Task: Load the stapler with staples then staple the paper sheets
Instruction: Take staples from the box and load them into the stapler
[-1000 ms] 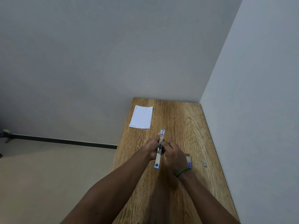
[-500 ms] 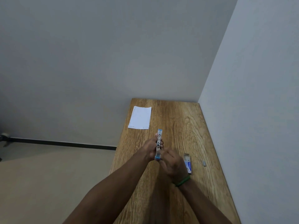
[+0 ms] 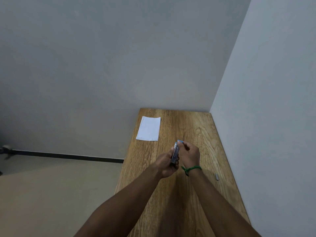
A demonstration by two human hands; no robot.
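A small metal stapler [image 3: 175, 155] with blue ends is held upright above the middle of the wooden table [image 3: 193, 127]. My left hand [image 3: 166, 164] grips its lower half. My right hand [image 3: 189, 153], with a green band at the wrist, pinches the stapler's blue top end with its fingertips. The white paper sheets [image 3: 148, 128] lie flat at the table's far left, apart from both hands. A short grey strip of staples [image 3: 217, 177] lies on the table to the right of my right wrist.
The table stands in a corner, with grey walls behind it and along its right edge. Its left edge drops to a beige floor. Bare wood lies between the hands and the paper.
My right hand moved from the stapler's lower end up to its top end. The blue-and-white staple box seen right of the wrist earlier is out of sight now.
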